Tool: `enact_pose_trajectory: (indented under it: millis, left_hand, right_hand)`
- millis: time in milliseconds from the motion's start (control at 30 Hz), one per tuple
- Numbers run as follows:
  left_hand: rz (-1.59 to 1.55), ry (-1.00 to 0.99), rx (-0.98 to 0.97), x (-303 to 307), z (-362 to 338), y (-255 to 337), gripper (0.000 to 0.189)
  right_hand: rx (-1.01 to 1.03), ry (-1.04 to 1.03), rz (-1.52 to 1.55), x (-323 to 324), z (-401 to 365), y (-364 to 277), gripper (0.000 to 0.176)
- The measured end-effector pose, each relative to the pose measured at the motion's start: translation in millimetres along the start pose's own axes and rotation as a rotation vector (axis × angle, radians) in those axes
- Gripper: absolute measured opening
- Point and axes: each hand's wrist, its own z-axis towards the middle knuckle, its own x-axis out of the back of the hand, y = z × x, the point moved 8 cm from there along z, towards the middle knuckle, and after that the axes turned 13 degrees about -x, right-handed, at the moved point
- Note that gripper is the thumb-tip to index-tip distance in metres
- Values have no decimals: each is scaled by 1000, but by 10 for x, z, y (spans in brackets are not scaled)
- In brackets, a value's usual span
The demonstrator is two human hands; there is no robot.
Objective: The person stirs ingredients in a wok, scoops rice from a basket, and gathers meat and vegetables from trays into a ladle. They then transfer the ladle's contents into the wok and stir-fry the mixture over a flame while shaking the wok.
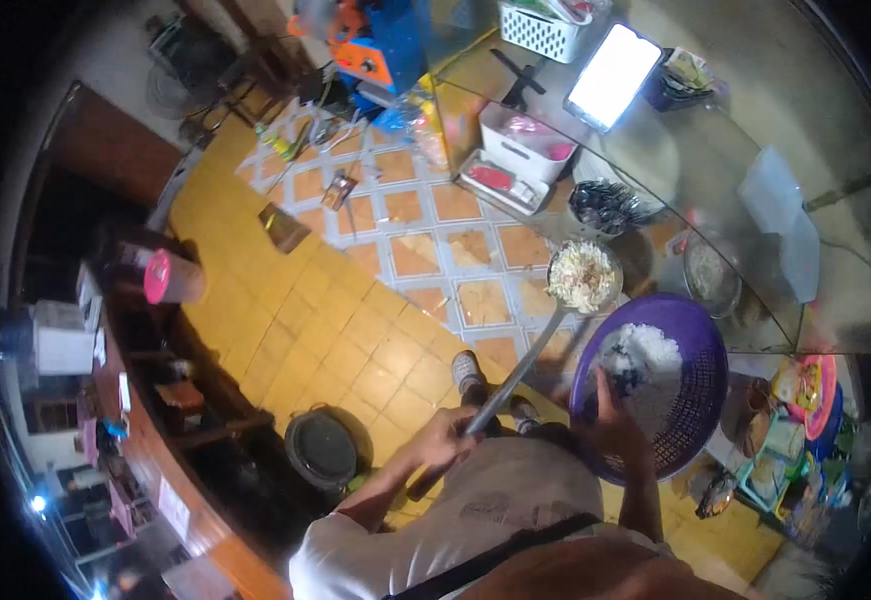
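Purple plastic basket (697, 400) of white rice (645, 350) stays steady because my right hand (610, 415) grips its near rim, while my left hand (450, 435) clasps the long-handled skimmer (535, 349), holding it level so its load stays in.

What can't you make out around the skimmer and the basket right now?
All in the head view:
- Right hand at the purple basket: the fingers are blurred against the rim, so the grip is unclear.
- White food in the basket: too blurred to identify.
- Skimmer: the left hand covers part of the handle.
- Clutter right of the basket: small, and cut off by the dark lens edge.
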Motion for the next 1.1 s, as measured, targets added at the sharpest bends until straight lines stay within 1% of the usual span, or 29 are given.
enact_pose_trajectory:
  millis: [33, 67, 100, 133, 167, 200, 233, 300, 333, 400, 433, 467, 500, 533, 567, 600, 633, 700, 767, 800, 833, 867, 900, 933, 967, 1000, 1033, 1067, 1100]
  left_hand:
    - [-11, -31, 9, 89, 76, 12, 18]
    - [103, -97, 95, 172, 141, -33, 20]
    - [217, -158, 177, 238, 187, -74, 21]
    - [210, -178, 186, 290, 250, -10, 21]
    - [264, -224, 253, 343, 302, 38, 25]
    - [323, -270, 318, 364, 360, 31, 29]
    - [329, -302, 173, 406, 435, 108, 32]
    - [324, -353, 198, 504, 511, 118, 32]
    - [323, -392, 217, 519, 537, 160, 33]
    - [327, -385, 212, 569, 561, 199, 34]
    - [329, -369, 199, 571, 589, 211, 34]
    - [327, -376, 200, 590, 604, 219, 34]
    - [363, -392, 140, 603, 633, 265, 35]
    - [398, -407, 80, 623, 653, 310, 36]
    - [398, -411, 83, 646, 652, 303, 36]
    - [324, -412, 134, 653, 646, 262, 36]
    - [248, -413, 184, 649, 637, 228, 37]
    - [251, -427, 218, 634, 648, 261, 37]
    - [258, -432, 251, 642, 640, 258, 37]
    - [282, -424, 180, 634, 663, 286, 37]
    - [306, -418, 109, 626, 671, 318, 37]
    - [307, -419, 111, 623, 658, 305, 37]
    - [295, -416, 176, 623, 625, 246, 35]
    - [283, -413, 241, 626, 595, 188, 34]
    - [283, -413, 242, 618, 580, 166, 34]
    - [302, -412, 198, 622, 587, 179, 35]
    - [322, -410, 152, 620, 597, 199, 36]
    - [322, -408, 152, 618, 589, 201, 36]
    - [316, -407, 162, 621, 588, 199, 36]
  right_hand:
    - [-97, -34, 61, -51, 19, 30, 99]
    - [-189, -67, 126, -108, 51, 47, 96]
    - [-212, -62, 132, -114, 73, 37, 96]
    - [-291, -139, 73, -181, 71, 77, 93]
    - [-366, -216, 16, -246, 61, 111, 90]
    - [-382, -214, 27, -229, 63, 140, 90]
    - [-362, -171, 56, -193, 86, 83, 88]
    - [-350, -133, 91, -136, 108, -49, 87]
    - [-367, -47, -32, -44, 98, -111, 81]
    - [-392, 37, -149, -80, 105, -45, 75]
    - [-304, 166, -383, -150, 100, 120, 74]
    - [-258, 228, -499, -141, 103, 78, 73]
    - [-217, 295, -616, -132, 101, 36, 73]
    - [-407, 154, -228, -95, 112, 53, 66]
    - [-580, 8, 165, -180, 85, 103, 60]
    - [-583, 7, 167, -274, 80, 231, 60]
    - [-540, 85, 158, -366, 68, 451, 53]
    - [-499, 162, 149, -336, 63, 479, 46]
    - [-541, 137, 133, -132, 130, 199, 36]
    - [-539, 135, 135, -51, 110, 113, 36]
    - [-526, 31, 142, -61, 82, 23, 35]
    - [-513, -72, 148, -114, 63, -27, 33]
    - [-514, -72, 149, -258, 51, 215, 33]
    - [-370, 106, 22, -362, 70, 538, 33]
    - [-294, 191, -38, -311, 66, 477, 34]
    - [-222, 281, -103, -255, 54, 401, 34]
    - [-386, 262, 162, 6, 73, 95, 43]
    - [-545, 236, 428, 102, 50, -5, 52]
    - [-545, 234, 427, 71, 47, 21, 52]
